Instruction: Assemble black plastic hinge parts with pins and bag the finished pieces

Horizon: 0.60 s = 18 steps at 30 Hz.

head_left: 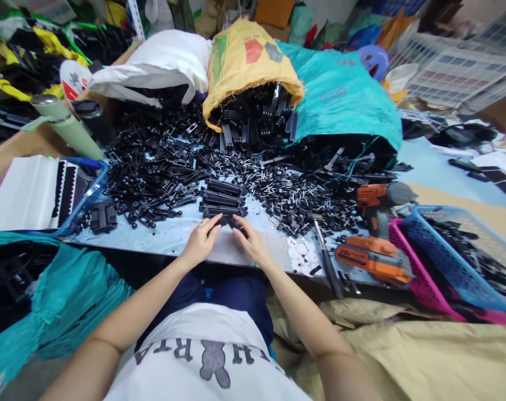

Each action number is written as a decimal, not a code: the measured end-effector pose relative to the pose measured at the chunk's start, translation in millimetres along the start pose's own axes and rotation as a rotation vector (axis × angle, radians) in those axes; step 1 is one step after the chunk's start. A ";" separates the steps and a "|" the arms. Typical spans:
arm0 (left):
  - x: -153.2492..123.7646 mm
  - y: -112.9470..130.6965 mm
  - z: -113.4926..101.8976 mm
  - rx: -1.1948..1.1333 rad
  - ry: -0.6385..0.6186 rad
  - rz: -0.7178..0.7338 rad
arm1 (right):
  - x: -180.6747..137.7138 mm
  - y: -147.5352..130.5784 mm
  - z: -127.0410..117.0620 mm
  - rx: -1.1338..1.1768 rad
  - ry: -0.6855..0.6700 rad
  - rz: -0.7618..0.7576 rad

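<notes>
At the front edge of the table, my left hand has its thumb and index finger closed on the left end of a small black plastic part. The other end is pinched by my right hand; the fingers partly cover the part. Directly beyond them lies a row of long black plastic pieces, set side by side. A heap of small black link-like pieces spreads to the left. Pins with black heads are piled to the right.
A hammer and an orange cordless drill lie on the right, beside a blue basket. White, yellow and teal sacks of black parts line the back. A green bottle leans at left.
</notes>
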<state>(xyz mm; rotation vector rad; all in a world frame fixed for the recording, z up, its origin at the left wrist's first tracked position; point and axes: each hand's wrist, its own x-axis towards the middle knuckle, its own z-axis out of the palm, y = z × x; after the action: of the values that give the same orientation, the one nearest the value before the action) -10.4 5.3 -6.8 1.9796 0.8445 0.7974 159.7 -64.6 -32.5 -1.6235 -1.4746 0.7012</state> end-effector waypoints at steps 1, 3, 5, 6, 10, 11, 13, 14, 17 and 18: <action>-0.4 0.8 1.1 -0.016 0.011 0.003 | 2.5 -5.3 5.0 0.164 0.022 0.069; -0.3 3.1 1.7 -0.038 0.050 0.022 | 4.5 -14.3 10.7 0.446 0.020 0.170; 1.1 6.8 1.1 -0.045 0.066 0.047 | 5.0 -21.1 11.4 0.600 0.006 0.207; 2.3 8.9 0.5 -0.044 0.064 0.056 | 5.4 -23.7 10.3 0.638 0.019 0.212; 7.7 13.7 -2.9 -0.032 0.047 0.080 | 8.1 -31.6 1.3 0.681 0.091 0.221; 9.0 13.6 -4.2 -0.026 0.053 0.086 | 9.0 -33.1 -1.3 0.667 0.089 0.214; 11.5 12.7 -7.7 -0.004 0.066 0.101 | 10.6 -35.2 -6.1 0.598 0.049 0.176; 12.7 12.2 -10.0 0.009 0.060 0.117 | 11.5 -35.6 -8.4 0.555 0.026 0.152; 15.8 11.2 -16.7 0.036 -0.016 0.180 | 14.2 -34.2 -14.5 0.472 -0.007 0.105; 16.5 11.4 -18.2 0.041 -0.032 0.188 | 15.1 -33.2 -16.2 0.457 -0.009 0.092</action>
<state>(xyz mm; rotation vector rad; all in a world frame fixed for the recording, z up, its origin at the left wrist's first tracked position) -11.9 21.2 15.1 2.1253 0.6671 0.8587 158.1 -53.6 5.8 -1.3381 -1.1437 1.0154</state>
